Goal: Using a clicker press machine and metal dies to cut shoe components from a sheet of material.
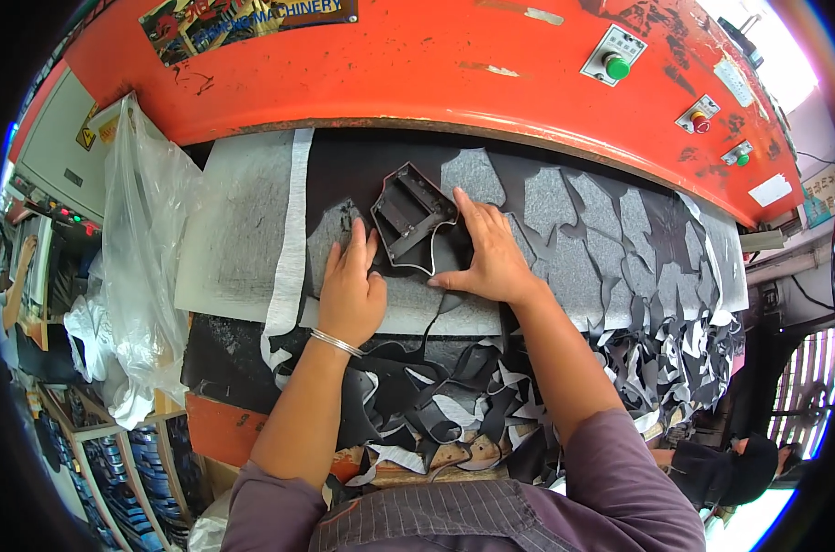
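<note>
Left hand (353,290) beside metal die (410,212), right hand (493,250) at its edge, dark sheet (344,170) beneath, red machine (427,83) beyond

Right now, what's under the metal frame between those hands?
Black sheet shows around the upper edges of the metal frame; whatever lies directly beneath it is covered.

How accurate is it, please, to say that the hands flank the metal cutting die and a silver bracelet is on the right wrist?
One detail is wrong: the head view shows the silver bracelet on the left wrist. The left hand and right hand do flank the metal cutting die.
</note>
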Demonstrator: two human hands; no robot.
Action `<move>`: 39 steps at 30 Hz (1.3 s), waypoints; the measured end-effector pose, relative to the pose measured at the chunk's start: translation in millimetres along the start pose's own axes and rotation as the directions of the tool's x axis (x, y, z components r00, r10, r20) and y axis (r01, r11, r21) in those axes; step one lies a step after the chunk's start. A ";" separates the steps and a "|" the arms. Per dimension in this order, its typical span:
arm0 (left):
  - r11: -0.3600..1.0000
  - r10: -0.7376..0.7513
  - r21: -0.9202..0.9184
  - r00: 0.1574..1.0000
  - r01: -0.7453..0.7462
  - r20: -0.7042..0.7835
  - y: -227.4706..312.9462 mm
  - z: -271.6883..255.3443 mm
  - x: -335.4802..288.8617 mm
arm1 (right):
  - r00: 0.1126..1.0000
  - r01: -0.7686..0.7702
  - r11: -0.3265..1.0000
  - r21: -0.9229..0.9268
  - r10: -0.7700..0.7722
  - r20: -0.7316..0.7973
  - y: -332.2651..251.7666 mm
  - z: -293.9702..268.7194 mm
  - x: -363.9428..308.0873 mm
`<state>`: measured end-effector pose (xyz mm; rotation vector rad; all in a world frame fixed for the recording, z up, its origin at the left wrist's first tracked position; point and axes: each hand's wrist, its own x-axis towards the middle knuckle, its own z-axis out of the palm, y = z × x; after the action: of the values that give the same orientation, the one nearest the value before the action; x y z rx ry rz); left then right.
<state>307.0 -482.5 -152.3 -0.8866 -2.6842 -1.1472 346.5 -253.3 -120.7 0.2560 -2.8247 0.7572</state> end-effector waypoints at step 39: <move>0.916 -0.247 -0.351 0.963 0.195 -0.110 9.9 -9.8 -5.2 | 0.498 0.860 0.498 -0.112 -0.773 0.392 -27.3 -1.0 105.9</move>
<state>315.3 -486.3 -140.5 -0.5058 -2.5538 -1.6889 250.6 -288.1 -81.4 1.6560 -2.4716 0.0449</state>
